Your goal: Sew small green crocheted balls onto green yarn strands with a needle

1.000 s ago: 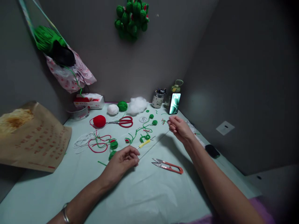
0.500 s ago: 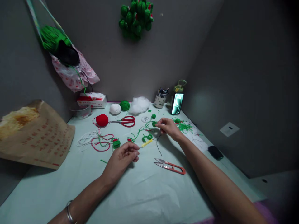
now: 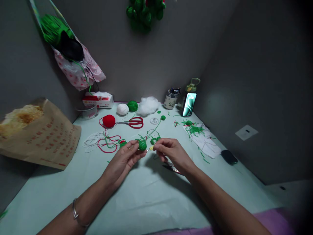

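Note:
My left hand (image 3: 126,159) is closed in a pinch on a small green crocheted ball (image 3: 142,145) held just above the pale green table (image 3: 146,202). My right hand (image 3: 171,152) is also pinched, its fingertips meeting the ball from the right; what it grips is too small to name. A yellow-handled crochet hook (image 3: 151,148) shows between the two hands. The orange thread snips (image 3: 172,167) lie mostly hidden under my right hand. Green and red yarn strands (image 3: 107,143) trail on the table behind the hands.
Red scissors (image 3: 133,122), red (image 3: 109,120), white (image 3: 122,109) and green (image 3: 132,105) yarn balls and white stuffing (image 3: 149,105) lie at the back. A phone (image 3: 189,104), a jar (image 3: 171,98), a tissue box (image 3: 98,100) and a brown paper bag (image 3: 36,133) stand around. Green scraps lie on paper (image 3: 200,137).
My right hand let a thin thread slacken, reached to the green pieces, then came back to meet my left hand. A green ball is now held between both hands.

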Available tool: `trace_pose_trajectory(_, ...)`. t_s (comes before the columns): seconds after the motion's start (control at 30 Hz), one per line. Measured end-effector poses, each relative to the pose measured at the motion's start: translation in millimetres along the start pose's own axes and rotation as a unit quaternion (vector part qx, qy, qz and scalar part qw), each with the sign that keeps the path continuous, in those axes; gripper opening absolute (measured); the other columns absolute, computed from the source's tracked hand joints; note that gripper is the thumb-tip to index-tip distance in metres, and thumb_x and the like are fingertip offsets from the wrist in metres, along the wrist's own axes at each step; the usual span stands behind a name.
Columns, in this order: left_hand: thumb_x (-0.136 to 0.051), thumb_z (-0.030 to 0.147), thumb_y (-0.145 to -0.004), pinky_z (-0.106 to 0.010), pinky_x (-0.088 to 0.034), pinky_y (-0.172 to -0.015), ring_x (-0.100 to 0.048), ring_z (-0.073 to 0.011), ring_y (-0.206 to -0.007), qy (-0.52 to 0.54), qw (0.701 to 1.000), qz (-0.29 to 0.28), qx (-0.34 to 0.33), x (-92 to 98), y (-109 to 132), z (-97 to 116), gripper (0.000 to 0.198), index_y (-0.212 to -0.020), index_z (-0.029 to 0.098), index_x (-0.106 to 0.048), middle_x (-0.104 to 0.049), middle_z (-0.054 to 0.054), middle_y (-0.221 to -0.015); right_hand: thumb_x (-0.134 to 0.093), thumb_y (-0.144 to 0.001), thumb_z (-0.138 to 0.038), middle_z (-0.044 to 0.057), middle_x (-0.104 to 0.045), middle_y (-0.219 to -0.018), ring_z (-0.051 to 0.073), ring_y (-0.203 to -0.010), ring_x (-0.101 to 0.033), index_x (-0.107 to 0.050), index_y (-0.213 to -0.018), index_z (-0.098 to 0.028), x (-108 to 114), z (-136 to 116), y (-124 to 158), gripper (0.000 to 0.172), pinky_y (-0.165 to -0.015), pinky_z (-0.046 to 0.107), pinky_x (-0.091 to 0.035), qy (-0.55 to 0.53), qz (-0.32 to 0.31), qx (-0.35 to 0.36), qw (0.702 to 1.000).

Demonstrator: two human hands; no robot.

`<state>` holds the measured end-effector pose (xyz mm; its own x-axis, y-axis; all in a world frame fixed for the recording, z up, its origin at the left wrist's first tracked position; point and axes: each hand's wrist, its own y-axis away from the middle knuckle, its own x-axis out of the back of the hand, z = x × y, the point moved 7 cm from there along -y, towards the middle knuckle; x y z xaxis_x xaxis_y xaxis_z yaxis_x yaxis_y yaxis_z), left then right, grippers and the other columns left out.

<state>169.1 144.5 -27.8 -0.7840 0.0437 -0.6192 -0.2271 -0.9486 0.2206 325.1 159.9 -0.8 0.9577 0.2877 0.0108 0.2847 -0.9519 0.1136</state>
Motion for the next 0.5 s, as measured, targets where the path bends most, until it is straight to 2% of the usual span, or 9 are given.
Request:
trace_pose_trajectory(0.1, -0.077, 0.021, -0.083, -0.023, -0.059, -0.088, -0.068, -0.0114, -0.087, 0.051, 0.999, 0.002, 0.008, 2.5, -2, 2, 0.01, -0.087, 0.013, -0.071, -0.069, -0.003, -0.094, -0.071, -0.08, -0.05, -0.005, -0.05, -0.052, 0.005, -0.039, -0.036, -0.067, -0.078, -0.015, 0, -3, 4, 0.035, -0.039, 0.019, -0.024, 0.024, -0.003, -0.004, 1.0)
trace_pose_trajectory(0.2, -0.076, 0.02, -0.083, -0.022, -0.061, -0.085, -0.068, -0.0113, -0.083, 0.062, 0.998, -0.004, 0.019, 3.1, -4, 0, 0.008, -0.085, 0.012, -0.073, -0.07, -0.003, -0.091, -0.066, -0.086, -0.049, -0.003, -0.052, -0.059, 0.006, -0.045, -0.042, -0.069, -0.084, -0.015, -8, -9, 10, 0.034, -0.043, 0.02, -0.029, 0.075, -0.041, 0.027, 0.996)
trace_pose_trajectory(0.3, -0.076, 0.019, -0.084, -0.022, -0.062, -0.083, -0.069, -0.0114, -0.082, 0.074, 0.997, -0.005, 0.025, 3.6, -5, -3, 0.007, -0.085, 0.012, -0.074, -0.071, -0.004, -0.09, -0.061, -0.091, -0.046, -0.003, -0.05, -0.061, 0.007, -0.052, -0.041, -0.07, -0.088, -0.015, -15, -13, 16, 0.032, -0.047, 0.02, -0.031, 0.123, -0.07, 0.061, 0.988)
trace_pose_trajectory(0.5, -0.079, 0.022, -0.081, -0.02, -0.063, -0.073, -0.07, -0.0114, -0.074, 0.086, 0.995, -0.005, 0.04, 5.1, -6, -7, 0.012, -0.086, 0.011, -0.074, -0.071, -0.004, -0.087, -0.056, -0.095, -0.035, -0.003, -0.049, -0.062, 0.008, -0.056, -0.04, -0.069, -0.084, -0.015, -18, -9, 17, 0.026, -0.053, 0.021, -0.032, 0.186, -0.082, 0.077, 0.976)
